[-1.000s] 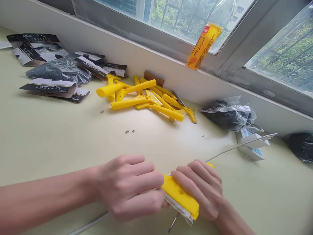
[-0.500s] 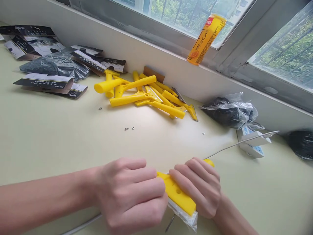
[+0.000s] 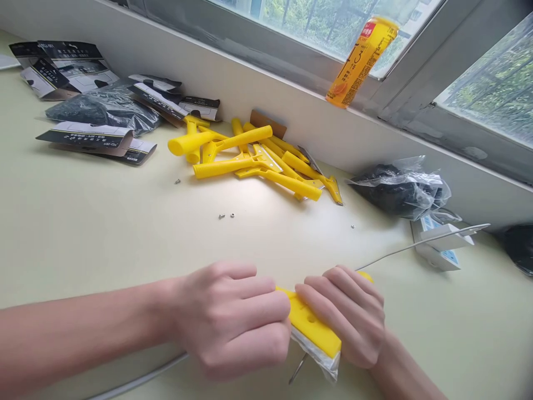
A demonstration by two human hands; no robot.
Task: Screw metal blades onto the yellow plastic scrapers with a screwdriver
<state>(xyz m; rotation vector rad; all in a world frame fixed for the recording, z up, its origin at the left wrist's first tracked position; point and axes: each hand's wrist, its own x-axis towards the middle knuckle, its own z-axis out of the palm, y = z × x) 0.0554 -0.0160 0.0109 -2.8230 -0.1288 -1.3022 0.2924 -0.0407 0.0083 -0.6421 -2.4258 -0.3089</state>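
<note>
Yellow scraper [image 3: 317, 329], gripped w/ R fingers [image 3: 328, 311], L fingers [image 3: 259, 314] curled (tips hidden)

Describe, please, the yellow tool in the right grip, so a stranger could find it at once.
From the window, look down past the heap of yellow tools to the near side of the table. There the right grip holds the yellow tool, beside the left grip. Unlike the heaped ones, it is held, with whitish film beneath its edge.

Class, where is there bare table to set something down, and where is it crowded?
Bare: between the folded cards and left forearm; right of the right hand, nearer than the power strip. Crowded: the back, with cards, yellow scrapers, bags.
</note>
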